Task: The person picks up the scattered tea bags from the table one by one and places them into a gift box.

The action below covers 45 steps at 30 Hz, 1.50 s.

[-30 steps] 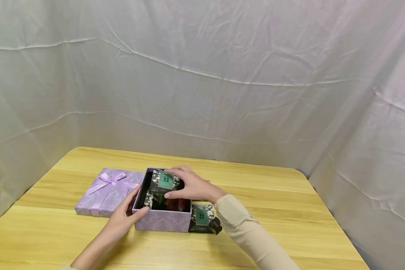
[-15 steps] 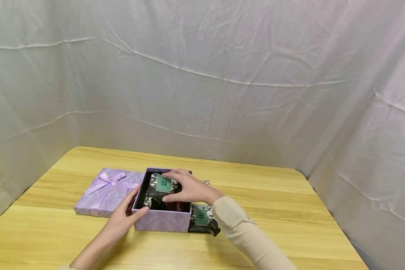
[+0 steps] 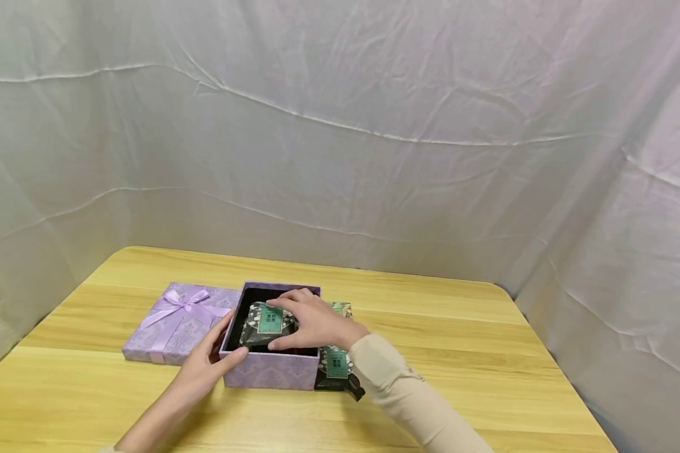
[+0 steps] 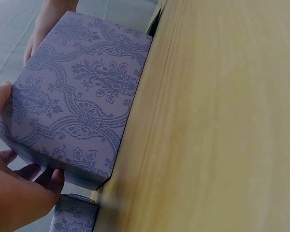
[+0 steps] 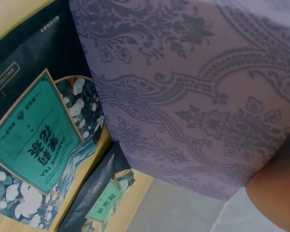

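A purple patterned gift box (image 3: 272, 371) stands uncovered on the wooden table, its inside black. My left hand (image 3: 204, 362) grips its near left corner, thumb at the front rim and fingers along the left side; the left wrist view shows the fingertips (image 4: 50, 179) against the box wall. Inside the box, my right hand (image 3: 314, 322) holds a black tea bag (image 3: 269, 322) with a green label between thumb and fingers. That bag covers much of what lies beneath it. In the right wrist view the box wall (image 5: 183, 96) hides most of my right hand.
A jasmine tea bag (image 5: 38, 130) lies against the box's right side, with another green-labelled bag (image 5: 101, 208) farther back. Left of the box sits its purple lid (image 3: 172, 333) with a ribbon bow. Pale curtain (image 3: 340, 157) hangs behind the table (image 3: 430, 377).
My right hand has moved toward me and slightly left within the box, bringing the tea bag lower and nearer the front rim. My left hand has stayed on the corner.
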Available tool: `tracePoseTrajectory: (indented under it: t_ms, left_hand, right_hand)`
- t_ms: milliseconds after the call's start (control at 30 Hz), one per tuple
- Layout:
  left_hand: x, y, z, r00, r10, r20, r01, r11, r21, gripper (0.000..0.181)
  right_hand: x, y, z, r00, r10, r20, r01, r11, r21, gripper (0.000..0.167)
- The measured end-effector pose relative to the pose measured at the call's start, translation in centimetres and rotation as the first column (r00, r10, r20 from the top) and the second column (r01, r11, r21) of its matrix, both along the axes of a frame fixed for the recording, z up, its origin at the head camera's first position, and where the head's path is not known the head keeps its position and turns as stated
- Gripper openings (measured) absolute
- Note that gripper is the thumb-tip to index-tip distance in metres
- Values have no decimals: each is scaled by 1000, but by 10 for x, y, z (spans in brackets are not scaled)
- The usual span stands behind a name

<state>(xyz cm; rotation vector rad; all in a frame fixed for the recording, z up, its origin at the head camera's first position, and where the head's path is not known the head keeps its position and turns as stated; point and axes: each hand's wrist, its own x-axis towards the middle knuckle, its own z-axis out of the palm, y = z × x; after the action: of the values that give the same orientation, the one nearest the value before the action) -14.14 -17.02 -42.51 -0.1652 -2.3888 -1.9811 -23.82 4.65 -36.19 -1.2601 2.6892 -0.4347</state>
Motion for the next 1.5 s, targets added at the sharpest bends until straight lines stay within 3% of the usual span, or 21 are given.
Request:
tracePoseTrajectory:
  t_ms: [333,733,933,1100,1267,1500]
  left_hand:
    - [0,-1,-1,1000,-3,-20,3,1000,6,75]
    - [1,-2,-1,1000,5,-3,-5,1000,-6,75]
    - [1,-1,0,1000,8,15,-8,1000,-10,75]
    - [1,-1,-1,1000,10,6,-10,1000,-8,75]
    - [2,0,-1,1000,13,9,-12,1000,-4,76]
    - [1,0,0,1000,16,19,-16,1000,-4,76]
  right_hand:
    - [4,-4,-4,990,21,-142,-8,996,87,73]
    - [5,-6,-6,984,37,-173,-14,991,137,68]
    - [5,-4,-6,990,24,-139,-12,996,92,63]
    - [5,0,-4,1000,-4,-24,3,999,-34,55]
    - [5,6,-1,996,-13,84,26,989,-149,51]
    - [12,17,2,995,3,105,19,977,-211,51]
